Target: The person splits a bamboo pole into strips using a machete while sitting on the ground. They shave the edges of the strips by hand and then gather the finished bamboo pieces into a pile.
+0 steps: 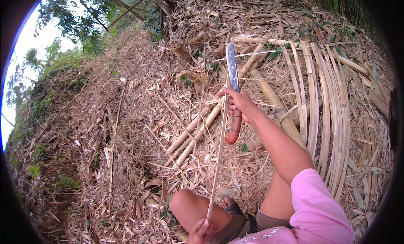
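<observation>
My right hand (240, 103) is closed round a machete (232, 66), its grey blade pointing up and away. Below the fist shows the brown handle with a reddish, curved end. A long, thin bamboo strip (218, 160) runs from low in the view up past the right hand's fingers, close beside the blade. Whether those fingers also pinch the strip, I cannot tell. At the lower edge my left hand (200, 233) grips the strip's near end, thumb on top. The strip slants slightly, its far end reaching the machete.
Several split bamboo strips (325, 101) lie in a curved row at right, across bamboo poles (273, 93). Shorter poles (198, 134) rest ahead of my bent knee (185, 200). Dry leaves and shavings cover the ground, and a slope (63, 105) with green plants lies at left.
</observation>
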{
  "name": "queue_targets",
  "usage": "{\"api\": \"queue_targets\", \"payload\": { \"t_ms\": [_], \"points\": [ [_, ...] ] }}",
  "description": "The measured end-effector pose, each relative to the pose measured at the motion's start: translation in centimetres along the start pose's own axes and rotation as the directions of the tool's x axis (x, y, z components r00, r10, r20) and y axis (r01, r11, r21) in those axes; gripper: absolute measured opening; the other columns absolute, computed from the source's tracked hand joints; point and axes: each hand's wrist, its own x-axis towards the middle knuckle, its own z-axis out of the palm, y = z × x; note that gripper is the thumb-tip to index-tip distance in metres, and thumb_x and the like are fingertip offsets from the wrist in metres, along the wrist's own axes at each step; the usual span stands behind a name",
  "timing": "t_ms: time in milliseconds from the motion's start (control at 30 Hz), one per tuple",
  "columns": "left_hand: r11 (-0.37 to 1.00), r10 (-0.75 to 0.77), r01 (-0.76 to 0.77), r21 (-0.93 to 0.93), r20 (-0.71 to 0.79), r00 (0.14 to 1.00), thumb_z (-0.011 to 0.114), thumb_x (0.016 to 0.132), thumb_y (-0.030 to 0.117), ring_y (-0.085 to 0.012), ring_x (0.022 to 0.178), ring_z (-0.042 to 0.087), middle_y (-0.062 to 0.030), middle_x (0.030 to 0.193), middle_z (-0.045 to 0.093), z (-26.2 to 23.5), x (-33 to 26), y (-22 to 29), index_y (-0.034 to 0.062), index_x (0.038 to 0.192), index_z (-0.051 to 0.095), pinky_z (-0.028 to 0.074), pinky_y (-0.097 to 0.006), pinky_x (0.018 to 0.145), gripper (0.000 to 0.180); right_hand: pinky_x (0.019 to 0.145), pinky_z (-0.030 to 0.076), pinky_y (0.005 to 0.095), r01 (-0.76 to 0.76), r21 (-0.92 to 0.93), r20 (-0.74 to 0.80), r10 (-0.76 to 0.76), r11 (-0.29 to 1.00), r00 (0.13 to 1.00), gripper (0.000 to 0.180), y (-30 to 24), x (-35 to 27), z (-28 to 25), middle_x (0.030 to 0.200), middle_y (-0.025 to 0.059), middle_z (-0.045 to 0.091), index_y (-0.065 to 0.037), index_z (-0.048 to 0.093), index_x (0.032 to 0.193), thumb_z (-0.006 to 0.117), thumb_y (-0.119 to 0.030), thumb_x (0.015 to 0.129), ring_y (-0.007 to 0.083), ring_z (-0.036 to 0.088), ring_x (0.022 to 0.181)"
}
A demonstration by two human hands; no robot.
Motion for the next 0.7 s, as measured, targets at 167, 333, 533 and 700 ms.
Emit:
{"api": "queue_targets", "payload": {
  "t_ms": [167, 333, 533, 700],
  "points": [
    [0.995, 0.093, -0.094, 0.031, 0.027, 0.995, 0.054, 0.099, 0.031, -0.0052, 0.047, 0.039, 0.005, 0.06, 0.046, 0.2, 0.2, 0.9, 0.0131, 0.087, 0.053, 0.03, -0.02, 0.042, 0.022, 0.042, 0.034, 0.0253, 0.039, -0.007, -0.041, -0.04, 0.999, 0.998, 0.042, 0.3, 0.4, 0.2, 0.053, -0.0086, 0.033, 0.0, 0.066, 0.1, 0.054, -0.04, 0.097, 0.0046, 0.035, 0.042],
    [0.992, 0.084, -0.079, -0.103, 0.036, 0.996, 0.049, 0.102, 0.025, -0.005, 0.048, 0.036, 0.0036, 0.063, 0.04, 0.9, 2.0, 4.6, 0.0086, 0.092, 0.046, 0.029, -0.021, 0.043, 0.019, 0.047, 0.042, 0.032, 0.349, -0.674, -0.053, -0.515, 0.651, 0.856, 0.064, 2.7, -0.2, 1.5, 0.057, 0.0027, 0.052, -0.003, 0.068, 0.087, 0.041, -0.061, 0.096, 0.0125, 0.051, 0.049],
    [0.971, 0.062, -0.06, -0.231, 0.003, 0.998, 0.041, 0.104, 0.036, -0.0059, 0.042, 0.025, 0.0044, 0.059, 0.032, 3.6, 5.6, 12.5, 0.0109, 0.088, 0.045, 0.02, -0.023, 0.04, 0.03, 0.055, 0.049, 0.0393, 0.637, -0.766, 0.577, -0.343, 0.087, 0.741, 0.074, 5.5, -7.3, 6.4, 0.062, 0.0087, 0.059, -0.008, 0.059, 0.067, 0.038, -0.075, 0.088, 0.0248, 0.063, 0.058],
    [0.971, 0.17, -0.173, -0.166, -0.03, 0.985, 0.035, 0.105, 0.037, -0.0057, 0.043, 0.021, 0.0046, 0.059, 0.029, 4.5, 7.0, 13.1, 0.011, 0.088, 0.046, 0.017, -0.023, 0.039, 0.033, 0.051, 0.049, 0.0359, 0.714, -0.651, 0.717, -0.516, -0.256, 0.469, 0.071, 6.8, -9.4, 7.7, 0.059, 0.0075, 0.058, -0.008, 0.057, 0.065, 0.043, -0.076, 0.084, 0.0236, 0.062, 0.049]
  ]
}}
